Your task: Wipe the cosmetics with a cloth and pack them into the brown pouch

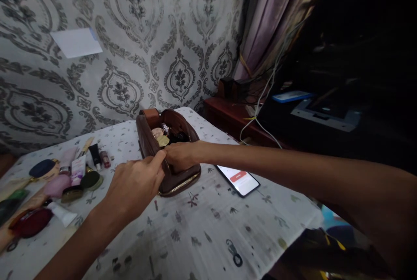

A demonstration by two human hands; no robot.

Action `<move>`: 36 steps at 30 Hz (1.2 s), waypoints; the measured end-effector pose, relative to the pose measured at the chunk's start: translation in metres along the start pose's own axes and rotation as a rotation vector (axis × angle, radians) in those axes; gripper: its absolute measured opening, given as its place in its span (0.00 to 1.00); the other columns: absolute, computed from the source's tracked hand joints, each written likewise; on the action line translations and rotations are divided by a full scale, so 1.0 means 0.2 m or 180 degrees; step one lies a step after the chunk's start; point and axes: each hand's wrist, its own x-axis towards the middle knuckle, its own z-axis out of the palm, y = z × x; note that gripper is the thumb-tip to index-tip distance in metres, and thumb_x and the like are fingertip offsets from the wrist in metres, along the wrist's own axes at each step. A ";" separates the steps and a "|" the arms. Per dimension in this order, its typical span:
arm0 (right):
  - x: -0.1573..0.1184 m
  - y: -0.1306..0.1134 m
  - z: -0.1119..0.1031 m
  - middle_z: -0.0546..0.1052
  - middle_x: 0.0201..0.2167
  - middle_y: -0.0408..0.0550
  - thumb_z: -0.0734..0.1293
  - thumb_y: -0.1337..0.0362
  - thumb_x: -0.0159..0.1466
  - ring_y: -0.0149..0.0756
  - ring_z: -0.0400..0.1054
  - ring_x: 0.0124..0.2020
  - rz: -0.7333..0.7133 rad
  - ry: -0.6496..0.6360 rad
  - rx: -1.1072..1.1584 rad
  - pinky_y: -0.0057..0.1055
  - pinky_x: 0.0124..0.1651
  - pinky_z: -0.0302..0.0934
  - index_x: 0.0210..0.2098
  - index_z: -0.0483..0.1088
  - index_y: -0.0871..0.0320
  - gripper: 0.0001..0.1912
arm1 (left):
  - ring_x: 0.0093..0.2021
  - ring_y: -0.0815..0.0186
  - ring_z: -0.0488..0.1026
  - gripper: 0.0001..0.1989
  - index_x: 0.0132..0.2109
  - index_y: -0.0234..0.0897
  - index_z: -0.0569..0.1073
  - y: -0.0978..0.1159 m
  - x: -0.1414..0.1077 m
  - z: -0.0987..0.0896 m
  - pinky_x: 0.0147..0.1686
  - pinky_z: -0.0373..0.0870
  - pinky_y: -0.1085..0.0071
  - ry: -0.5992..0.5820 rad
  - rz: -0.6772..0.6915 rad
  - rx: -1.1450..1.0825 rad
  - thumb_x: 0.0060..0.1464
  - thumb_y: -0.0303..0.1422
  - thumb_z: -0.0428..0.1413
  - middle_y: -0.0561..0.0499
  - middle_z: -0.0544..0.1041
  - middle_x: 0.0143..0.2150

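Note:
A brown zippered toiletry bag point(177, 181) lies unzipped on the printed cloth, with its opening facing up. My left hand point(133, 186) pinches the near left rim of the bag between thumb and fingers. Into the opening reaches my right hand point(182, 155), its fingers hidden inside, so what they touch does not show. Beyond that hand, a gold round item point(163, 140), a pinkish round item point(157, 132) and a small silvery item point(166, 129) sit in the bag, along with dark things I cannot make out.
Left of the bag lie several cosmetics, among them a black tube point(95, 155), a white tube point(63, 214), a green-lidded jar point(91, 180) and a dark red item point(31, 222). A lit phone point(239, 179) rests at right under my forearm. White cables point(269, 84) hang behind.

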 end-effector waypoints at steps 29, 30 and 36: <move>-0.10 0.03 -0.10 0.80 0.36 0.57 0.63 0.74 0.62 0.40 0.75 0.39 -0.0031 -0.0345 -0.0589 0.29 0.33 0.58 0.40 0.75 0.66 0.10 | 0.26 0.63 0.78 0.20 0.59 0.40 0.67 -0.05 -0.05 0.11 0.23 0.66 0.72 0.0333 0.0000 -0.0402 0.61 0.31 0.46 0.50 0.81 0.31; -0.10 0.03 -0.10 0.80 0.35 0.57 0.63 0.74 0.62 0.40 0.75 0.38 -0.0029 -0.0345 -0.0604 0.29 0.32 0.57 0.39 0.75 0.66 0.10 | 0.27 0.63 0.78 0.21 0.59 0.40 0.67 -0.05 -0.05 0.11 0.23 0.66 0.72 0.0304 0.0000 -0.0400 0.61 0.31 0.46 0.50 0.81 0.31; -0.08 0.03 -0.07 0.79 0.34 0.57 0.62 0.72 0.63 0.41 0.75 0.40 -0.0003 -0.0265 -0.0736 0.29 0.33 0.59 0.39 0.75 0.65 0.10 | 0.30 0.58 0.79 0.21 0.61 0.41 0.66 -0.04 -0.04 0.09 0.25 0.69 0.69 0.0065 -0.0079 -0.0348 0.62 0.31 0.45 0.49 0.81 0.33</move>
